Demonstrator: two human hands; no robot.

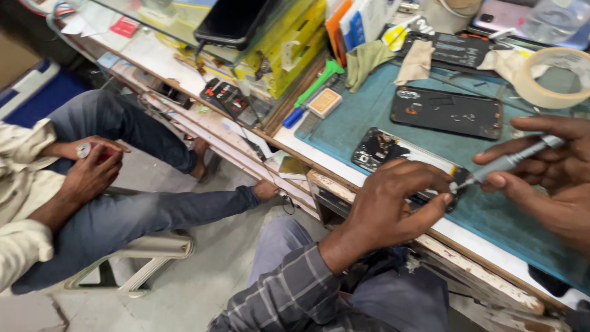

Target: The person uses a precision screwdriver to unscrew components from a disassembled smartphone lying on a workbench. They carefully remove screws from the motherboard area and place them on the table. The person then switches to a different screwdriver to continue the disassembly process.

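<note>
Down at the lower right of the frame, your left hand (pixel 393 206) presses on the near end of the opened phone (pixel 402 166), thumb and forefinger curled close as if pinching a corner, while your right hand (pixel 547 166) pinches a slim grey screwdriver (pixel 510 161) like a pen, its tip (pixel 462 183) touching the phone's lower edge just beside your left fingertip. That phone lies on the teal work mat (pixel 491 215), close to the bench edge. Watch it: the tip sits so near your finger that a slip could jab it, or skate across the exposed board. Any tiny screw freed here could roll off the near edge to the floor; I can't see one. Above, a second dark phone back (pixel 445 112) lies flat, a roll of tape (pixel 550 77) at upper right, a green-and-blue tool (pixel 310 92) upper centre. Far left, a seated person's hands (pixel 92 163) hold a small object, well apart from yours.
</note>
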